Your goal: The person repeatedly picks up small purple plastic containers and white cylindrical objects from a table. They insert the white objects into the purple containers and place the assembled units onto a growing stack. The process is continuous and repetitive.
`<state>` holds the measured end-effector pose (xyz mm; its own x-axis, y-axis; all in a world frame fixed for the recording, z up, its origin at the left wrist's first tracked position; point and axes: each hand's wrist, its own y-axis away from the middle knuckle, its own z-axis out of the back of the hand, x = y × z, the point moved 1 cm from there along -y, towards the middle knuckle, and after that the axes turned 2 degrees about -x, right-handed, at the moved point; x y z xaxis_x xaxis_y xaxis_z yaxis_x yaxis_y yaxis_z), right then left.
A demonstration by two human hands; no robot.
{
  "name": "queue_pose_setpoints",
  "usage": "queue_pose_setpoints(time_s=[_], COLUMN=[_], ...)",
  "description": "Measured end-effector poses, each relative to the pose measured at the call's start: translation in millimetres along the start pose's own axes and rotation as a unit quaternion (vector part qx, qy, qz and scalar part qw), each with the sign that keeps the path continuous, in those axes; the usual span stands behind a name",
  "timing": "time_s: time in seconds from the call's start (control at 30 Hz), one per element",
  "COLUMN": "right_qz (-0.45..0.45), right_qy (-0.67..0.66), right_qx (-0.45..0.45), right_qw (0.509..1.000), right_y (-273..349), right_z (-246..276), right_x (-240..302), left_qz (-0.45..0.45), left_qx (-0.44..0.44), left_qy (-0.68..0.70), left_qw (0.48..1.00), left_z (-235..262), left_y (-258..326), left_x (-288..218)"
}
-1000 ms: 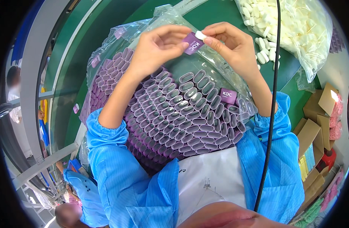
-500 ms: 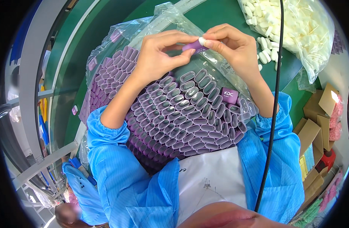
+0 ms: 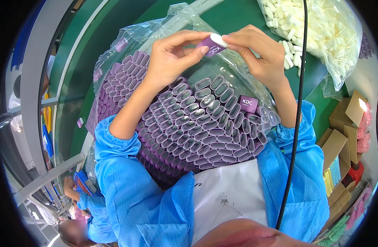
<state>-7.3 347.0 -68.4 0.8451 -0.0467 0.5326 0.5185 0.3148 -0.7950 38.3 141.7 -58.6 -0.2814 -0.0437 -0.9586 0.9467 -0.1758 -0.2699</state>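
Note:
My left hand [image 3: 170, 59] is closed on a small purple oval shell [image 3: 211, 49], thumb in front and fingers behind. At the mouth of that shell sits a white oval insert [image 3: 219, 40], its end showing at the rim. The thumb and forefinger of my right hand [image 3: 261, 55] are pinched at the insert's right end. Below both hands, many purple oval shells [image 3: 204, 118] stand packed side by side, their hollow mouths facing up. One purple shell [image 3: 248, 103] lies on its side over the right of them.
A clear plastic bag [image 3: 341, 45] of white inserts lies at the far right, with several loose inserts [image 3: 294, 53] beside it on the green table [image 3: 238, 18]. Plastic film [image 3: 143, 33] surrounds the shells. A black cable [image 3: 298, 115] hangs down. Cardboard boxes [image 3: 335, 152] stand right; a co-worker [image 3: 94, 214] sits lower left.
The held shell has turned its printed side and mouth more into view, with the white insert now along its rim. My right hand has shifted slightly right. The co-worker's arm has moved.

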Motion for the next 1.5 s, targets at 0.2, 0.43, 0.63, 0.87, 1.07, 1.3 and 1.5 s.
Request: queue_pose_setpoints(time_s=[0.2,0.43,0.63,0.87,1.07,1.3,1.5], right_qz=[-0.07,-0.13,-0.259,-0.194,-0.177,-0.235,-0.388], right_qy=[-0.022,-0.099,-0.291,-0.19,-0.164,0.175,0.485], right_qx=[-0.015,-0.05,-0.043,-0.004,-0.022,-0.031,0.079], right_qw=[0.997,0.985,0.92,0.962,0.97,0.956,0.78], right_y=[5,8,8,11,11,5,6], right_z=[-5,-9,-11,-15,-17,41,72], right_x=[8,8,13,9,7,-32,-9], left_qz=[-0.005,-0.058,-0.102,-0.095,-0.102,0.014,0.184], left_qx=[0.004,0.013,0.034,0.033,0.02,-0.122,-0.08], left_qy=[-0.008,-0.093,-0.131,-0.14,-0.127,-0.299,-0.412], left_qw=[1.0,0.994,0.985,0.985,0.987,0.946,0.889], left_z=[-2,0,-7,-6,-9,136,220], left_y=[0,-2,-1,0,-3,-77,-68], left_x=[0,-1,-11,-6,-4,13,88])
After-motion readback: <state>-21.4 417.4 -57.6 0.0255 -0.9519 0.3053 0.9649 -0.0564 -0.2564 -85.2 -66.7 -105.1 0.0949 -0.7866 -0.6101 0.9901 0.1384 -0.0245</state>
